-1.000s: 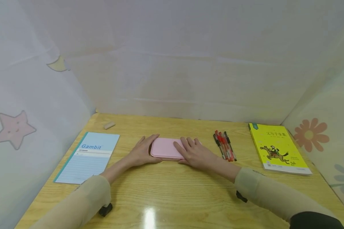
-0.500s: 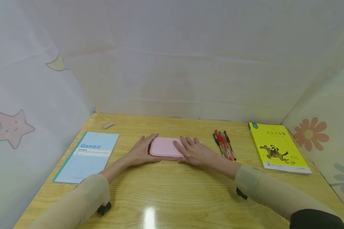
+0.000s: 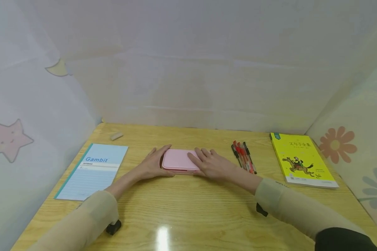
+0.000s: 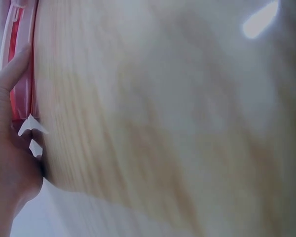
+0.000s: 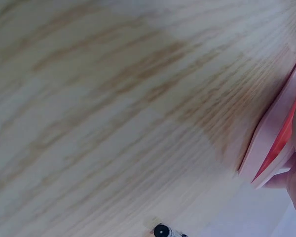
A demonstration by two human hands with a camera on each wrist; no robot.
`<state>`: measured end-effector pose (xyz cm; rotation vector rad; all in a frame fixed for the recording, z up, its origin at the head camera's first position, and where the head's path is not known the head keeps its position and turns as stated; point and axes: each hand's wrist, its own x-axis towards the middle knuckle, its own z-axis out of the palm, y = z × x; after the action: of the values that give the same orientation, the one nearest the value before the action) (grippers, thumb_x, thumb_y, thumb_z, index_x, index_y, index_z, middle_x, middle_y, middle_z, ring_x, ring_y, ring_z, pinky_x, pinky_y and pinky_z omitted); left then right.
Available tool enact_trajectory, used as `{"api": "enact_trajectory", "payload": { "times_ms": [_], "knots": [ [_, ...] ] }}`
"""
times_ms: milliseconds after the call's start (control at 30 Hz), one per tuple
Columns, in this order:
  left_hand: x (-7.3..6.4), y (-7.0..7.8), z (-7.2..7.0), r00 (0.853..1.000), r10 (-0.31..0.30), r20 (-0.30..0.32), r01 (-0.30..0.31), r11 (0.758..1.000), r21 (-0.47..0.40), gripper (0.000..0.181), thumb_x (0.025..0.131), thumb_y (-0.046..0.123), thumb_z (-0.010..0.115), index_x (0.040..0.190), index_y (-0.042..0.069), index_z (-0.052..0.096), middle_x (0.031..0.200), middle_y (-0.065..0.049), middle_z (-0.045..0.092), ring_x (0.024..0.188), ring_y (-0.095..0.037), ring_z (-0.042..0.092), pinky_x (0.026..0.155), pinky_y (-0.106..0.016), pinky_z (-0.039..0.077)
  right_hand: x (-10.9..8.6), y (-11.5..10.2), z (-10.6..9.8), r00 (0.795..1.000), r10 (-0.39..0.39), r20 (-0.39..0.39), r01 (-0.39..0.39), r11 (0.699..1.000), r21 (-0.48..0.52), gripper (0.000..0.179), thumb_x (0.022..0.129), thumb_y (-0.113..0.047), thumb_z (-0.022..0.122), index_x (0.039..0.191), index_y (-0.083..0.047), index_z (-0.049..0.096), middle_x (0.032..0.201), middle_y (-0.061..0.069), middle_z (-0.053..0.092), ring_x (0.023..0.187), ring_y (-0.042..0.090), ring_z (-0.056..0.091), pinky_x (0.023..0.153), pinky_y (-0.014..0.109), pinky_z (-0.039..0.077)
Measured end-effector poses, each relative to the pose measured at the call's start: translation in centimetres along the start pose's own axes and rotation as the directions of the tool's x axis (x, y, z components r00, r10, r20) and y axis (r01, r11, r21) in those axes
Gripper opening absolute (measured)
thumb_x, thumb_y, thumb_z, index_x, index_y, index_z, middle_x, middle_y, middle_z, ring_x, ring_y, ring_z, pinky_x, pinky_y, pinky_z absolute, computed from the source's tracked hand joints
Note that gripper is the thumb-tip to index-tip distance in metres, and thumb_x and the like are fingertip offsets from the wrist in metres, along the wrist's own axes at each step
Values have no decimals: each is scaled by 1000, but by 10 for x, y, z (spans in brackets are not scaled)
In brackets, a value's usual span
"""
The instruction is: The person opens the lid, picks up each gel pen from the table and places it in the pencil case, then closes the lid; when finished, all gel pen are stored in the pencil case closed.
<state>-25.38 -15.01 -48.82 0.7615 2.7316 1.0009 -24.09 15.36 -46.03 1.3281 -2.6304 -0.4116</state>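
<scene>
A pink pencil case (image 3: 179, 159) lies on the wooden table between both hands. My left hand (image 3: 152, 164) grips its left end, with the thumb along the front side and the fingers round the back. Over the right part of the lid lies my right hand (image 3: 214, 166), its fingers bent across the top and its thumb at the front edge. In the left wrist view, the left thumb presses the side of the case (image 4: 23, 89). A red strip shows between lid and base of the case (image 5: 266, 143) in the right wrist view.
A blue notebook (image 3: 92, 170) lies at the left, with a small tan block (image 3: 116, 136) behind it. Several red and black pens (image 3: 244, 157) lie right of the case. Farther right is a yellow book (image 3: 303, 159). Pale cloth walls (image 3: 188, 69) enclose the table (image 3: 188, 212).
The head view has shifted slightly, so everything sits a little farther left and higher. Both hands keep the same hold on the pencil case.
</scene>
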Motion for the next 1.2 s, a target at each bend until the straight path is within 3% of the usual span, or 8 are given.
{"api": "enact_trajectory", "payload": {
  "times_ms": [267, 433, 600, 733, 900, 967, 1133, 1200],
  "knots": [
    [0, -1, -3, 996, -78, 36, 79, 996, -37, 118, 73, 52, 90, 160, 6, 26, 172, -24, 14, 160, -48, 0, 127, -69, 6, 2, -1, -2, 1000, 19, 24, -20, 999, 41, 74, 107, -59, 38, 164, -14, 23, 154, 19, 45, 134, 33, 54, 100, 52, 56],
    [3, -1, -4, 996, -67, 63, 70, 997, -42, 109, 75, 51, 89, 157, 5, 32, 172, -25, 11, 161, -45, -5, 131, -60, -1, 2, 0, -8, 994, 47, 98, -60, 990, 130, 76, 107, -62, 31, 167, -17, 15, 163, 19, 38, 145, 34, 47, 110, 55, 50],
    [4, 2, -6, 995, -75, 72, 79, 996, -53, 113, 75, 47, 89, 158, 0, 28, 171, -28, 11, 160, -47, -6, 131, -60, -3, 3, 8, -19, 983, 39, 179, -90, 954, 287, 74, 108, -60, 32, 167, -20, 13, 167, 18, 34, 150, 36, 44, 116, 56, 45],
    [6, 5, -7, 992, -96, 82, 102, 991, -81, 119, 74, 44, 89, 160, -2, 21, 171, -29, 9, 159, -49, -7, 130, -62, -5, 6, 21, -29, 975, 23, 223, -120, 891, 437, 66, 109, -55, 34, 166, -22, 21, 167, 16, 35, 144, 36, 52, 117, 52, 46],
    [7, 11, -8, 980, -161, 115, 171, 982, -78, 127, 75, 47, 87, 164, 0, 9, 171, -29, 0, 158, -52, -9, 128, -66, -3, 8, 39, -38, 965, 42, 257, -202, 744, 636, 62, 108, -58, 35, 162, -29, 33, 161, 3, 49, 139, 26, 57, 118, 48, 45],
    [6, 14, -10, 978, -174, 118, 183, 981, -69, 123, 75, 47, 87, 163, 2, 14, 171, -29, 1, 157, -53, -8, 128, -68, -1, 11, 45, -40, 966, 58, 252, -219, 699, 681, 60, 108, -59, 35, 160, -29, 38, 154, 2, 57, 135, 22, 61, 117, 47, 47],
    [6, 19, -12, 984, -144, 109, 150, 987, -52, 106, 76, 43, 88, 156, 5, 29, 172, -27, 10, 158, -51, -5, 128, -67, -2, 22, 61, -40, 968, 134, 214, -250, 632, 734, 54, 109, -51, 40, 151, -19, 53, 143, 6, 66, 130, 24, 64, 113, 47, 50],
    [7, 19, -13, 985, -133, 113, 138, 990, -37, 107, 76, 42, 88, 157, 3, 29, 172, -26, 10, 159, -51, -3, 129, -66, -2, 26, 67, -40, 966, 168, 196, -258, 626, 736, 51, 110, -47, 43, 146, -16, 58, 140, 7, 68, 130, 26, 64, 112, 48, 51]
  ]
}}
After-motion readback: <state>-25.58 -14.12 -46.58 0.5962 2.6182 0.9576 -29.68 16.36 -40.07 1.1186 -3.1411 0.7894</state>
